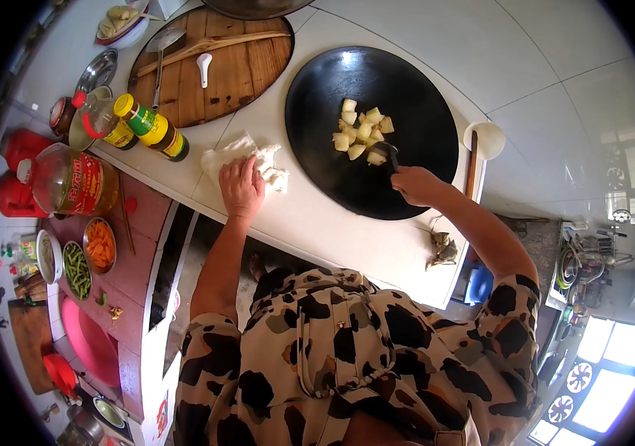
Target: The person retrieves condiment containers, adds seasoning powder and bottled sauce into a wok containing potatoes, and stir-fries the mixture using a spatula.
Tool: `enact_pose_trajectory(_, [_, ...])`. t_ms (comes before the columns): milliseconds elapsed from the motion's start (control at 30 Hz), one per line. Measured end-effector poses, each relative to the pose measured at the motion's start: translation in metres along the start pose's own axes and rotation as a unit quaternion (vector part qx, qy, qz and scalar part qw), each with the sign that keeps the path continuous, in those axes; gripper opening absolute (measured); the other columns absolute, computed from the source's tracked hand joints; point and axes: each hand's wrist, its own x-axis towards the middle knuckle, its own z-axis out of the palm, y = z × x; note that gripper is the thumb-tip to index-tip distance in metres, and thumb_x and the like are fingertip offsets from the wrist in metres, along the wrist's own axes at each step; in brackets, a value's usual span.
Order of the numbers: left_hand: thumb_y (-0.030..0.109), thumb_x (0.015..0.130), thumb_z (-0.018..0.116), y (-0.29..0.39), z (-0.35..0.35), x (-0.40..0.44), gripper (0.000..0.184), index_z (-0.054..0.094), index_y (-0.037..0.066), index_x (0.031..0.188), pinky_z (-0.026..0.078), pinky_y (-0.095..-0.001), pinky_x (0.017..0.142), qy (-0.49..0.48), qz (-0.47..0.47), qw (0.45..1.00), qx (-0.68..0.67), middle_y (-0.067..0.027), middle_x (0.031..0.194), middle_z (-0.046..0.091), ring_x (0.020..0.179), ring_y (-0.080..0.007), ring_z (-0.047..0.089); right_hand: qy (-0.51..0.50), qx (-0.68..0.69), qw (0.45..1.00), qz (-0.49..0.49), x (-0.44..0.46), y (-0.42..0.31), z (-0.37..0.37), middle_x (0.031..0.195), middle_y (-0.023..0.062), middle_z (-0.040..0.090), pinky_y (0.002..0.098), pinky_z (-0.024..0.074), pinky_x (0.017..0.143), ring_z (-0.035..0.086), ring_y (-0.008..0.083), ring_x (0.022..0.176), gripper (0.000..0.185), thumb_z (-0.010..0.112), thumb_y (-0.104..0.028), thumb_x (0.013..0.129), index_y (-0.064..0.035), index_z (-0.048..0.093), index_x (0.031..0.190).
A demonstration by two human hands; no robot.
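A large black wok (317,149) is set into the tiled counter, with pale chunks of food (364,132) near its middle. My right hand (415,186) is closed around the handle of a dark spatula (386,150), whose blade is at the lower right edge of the chunks. On the counter left of the wok, my left hand (241,186) rests on a crumpled white cloth (271,169), its fingers lying over the cloth and partly bent.
A round wooden lid (250,70) holds a ladle and a white spoon. Sauce bottles (155,132) and an oil jug (72,178) stand left. Bowls of orange pieces (99,245) and green pieces (76,271) sit on the red counter. A white bowl (490,140) is right of the wok.
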Motion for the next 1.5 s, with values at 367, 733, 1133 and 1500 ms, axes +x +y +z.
enact_pose_trajectory(367, [0.014,0.077,0.062,0.000,-0.001,0.000,0.038,0.059,0.009,0.114,0.039,-0.0483,0.098,0.012,0.000,1.000,-0.011,-0.0111,0.111,0.060,0.105,-0.0304,0.055,-0.006,0.008,1.000,-0.015,0.024,0.001,0.004,0.087,0.0145,0.062,0.0438,0.0485,0.074,0.062,0.0349,0.086,0.008,0.058,-0.008,0.080,-0.0066,0.062,0.087])
enact_pose_trajectory(733, [0.016,0.078,0.061,0.001,-0.003,0.002,0.036,0.060,0.009,0.113,0.038,-0.0490,0.100,-0.002,-0.005,1.000,-0.010,-0.0115,0.111,0.061,0.107,-0.0312,0.054,-0.023,-0.081,0.996,-0.039,0.034,0.011,0.017,0.087,0.0094,0.064,0.0447,0.0415,0.094,0.063,0.0286,0.093,0.014,0.059,-0.005,0.077,-0.0118,0.064,0.088])
enact_pose_trajectory(1133, [0.014,0.078,0.061,0.002,-0.003,0.003,0.037,0.060,0.008,0.114,0.038,-0.0473,0.097,-0.004,0.009,1.000,-0.007,-0.0115,0.109,0.061,0.105,-0.0305,0.055,0.199,0.157,0.966,0.053,-0.029,0.044,-0.013,0.086,0.0118,0.064,0.0422,0.0484,0.085,0.062,0.0331,0.087,0.010,0.051,-0.002,0.085,-0.0054,0.060,0.086])
enact_pose_trajectory(1500, [0.014,0.078,0.061,0.003,-0.002,0.002,0.036,0.060,0.009,0.113,0.039,-0.0473,0.097,0.001,0.006,1.000,-0.002,-0.0107,0.109,0.061,0.104,-0.0301,0.055,0.186,0.224,0.954,0.073,-0.012,0.038,0.006,0.084,0.0130,0.065,0.0359,0.0503,0.074,0.064,0.0299,0.083,0.012,0.050,-0.005,0.090,-0.0046,0.062,0.092])
